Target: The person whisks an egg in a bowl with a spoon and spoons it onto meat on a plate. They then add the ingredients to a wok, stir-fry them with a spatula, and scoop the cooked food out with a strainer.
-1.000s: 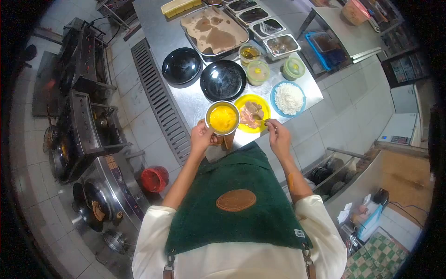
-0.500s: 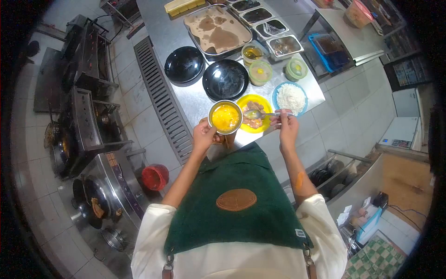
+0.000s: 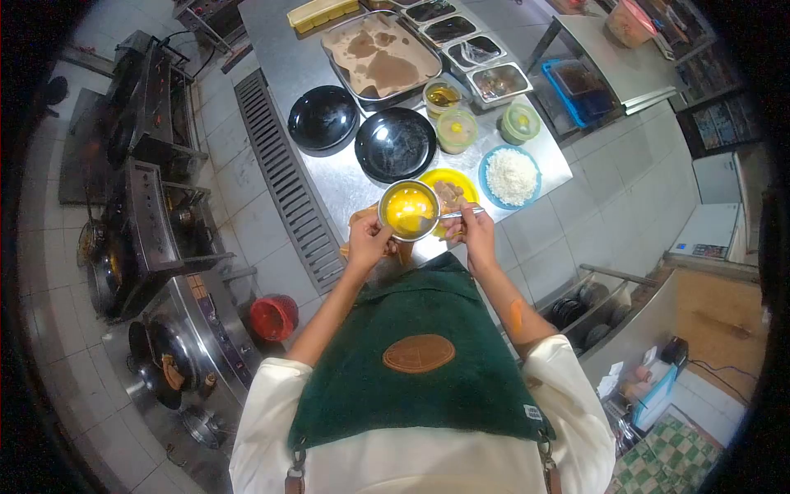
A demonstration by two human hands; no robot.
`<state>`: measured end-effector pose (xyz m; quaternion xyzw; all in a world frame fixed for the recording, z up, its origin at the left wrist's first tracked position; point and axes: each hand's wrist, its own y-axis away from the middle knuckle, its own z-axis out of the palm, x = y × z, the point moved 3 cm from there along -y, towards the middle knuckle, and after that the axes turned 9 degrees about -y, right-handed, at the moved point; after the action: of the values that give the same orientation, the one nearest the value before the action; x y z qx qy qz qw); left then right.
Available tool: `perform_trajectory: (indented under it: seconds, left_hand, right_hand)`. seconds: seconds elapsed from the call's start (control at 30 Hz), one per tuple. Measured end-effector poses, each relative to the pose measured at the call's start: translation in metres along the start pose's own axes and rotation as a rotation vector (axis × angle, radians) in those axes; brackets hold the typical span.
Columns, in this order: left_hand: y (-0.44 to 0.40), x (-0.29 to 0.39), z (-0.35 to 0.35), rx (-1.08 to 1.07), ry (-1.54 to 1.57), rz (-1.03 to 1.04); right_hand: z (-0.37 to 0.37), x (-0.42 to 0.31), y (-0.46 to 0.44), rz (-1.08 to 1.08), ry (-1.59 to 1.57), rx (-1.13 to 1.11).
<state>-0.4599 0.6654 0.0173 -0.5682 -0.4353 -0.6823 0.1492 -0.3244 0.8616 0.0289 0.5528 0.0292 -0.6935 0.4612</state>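
My left hand (image 3: 369, 240) grips the rim of a metal bowl (image 3: 385, 229) that holds yellow beaten egg (image 3: 409, 206). In my right hand (image 3: 476, 236) is a metal spoon (image 3: 463, 213), its tip dipped into the egg. Behind the bowl sits a yellow plate (image 3: 467, 183) with pieces of raw meat (image 3: 448, 194), partly hidden by the bowl and my right hand. To the right of it, a blue plate (image 3: 485, 188) carries a heap of white crumbs or flakes (image 3: 512, 175).
Two black plates (image 3: 396, 144) (image 3: 323, 118) lie left of several tubs (image 3: 457, 130). Farther back are a paper-lined tray (image 3: 383, 53) and several metal containers (image 3: 499, 81). Stoves with pans (image 3: 164, 362) stand left, near a red basket (image 3: 274, 318) on the floor.
My right hand has moved left, bringing the spoon from over the meat plate into the egg. The bowl has shifted slightly right and now covers more of the yellow plate.
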Motion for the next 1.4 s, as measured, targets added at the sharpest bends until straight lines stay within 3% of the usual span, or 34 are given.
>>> perform_trajectory:
  seconds: [0.13,0.33,0.5,0.83,0.9,1.17,1.23,1.4]
  left_hand:
    - [-0.003,0.002,0.002,0.036,0.007,0.049]
    - [-0.003,-0.002,0.003,0.016,-0.012,0.022]
    - [-0.005,-0.005,0.003,0.04,-0.046,0.005]
    - [-0.005,-0.009,-0.005,0.063,0.002,0.02]
    - [-0.005,-0.007,-0.011,0.07,-0.008,0.056]
    - [-0.007,-0.016,-0.02,0.105,0.021,0.023]
    - [-0.004,-0.01,-0.02,0.129,0.081,0.014]
    - [-0.001,-0.018,-0.027,0.092,0.015,-0.018]
  right_hand:
    - [-0.005,0.003,-0.007,-0.037,0.082,-0.021]
    - [0.012,-0.026,0.01,0.023,-0.063,0.004]
    - [0.018,-0.05,0.015,-0.17,-0.053,0.005]
    - [0.012,-0.094,0.024,-0.363,0.032,-0.002]
    - [0.002,-0.091,0.021,-0.461,0.165,0.018]
    - [-0.021,-0.008,-0.014,-0.514,0.495,0.027]
    - [-0.014,-0.011,-0.003,-0.624,0.949,0.043]
    - [-0.024,-0.022,0.015,-0.62,0.923,0.041]
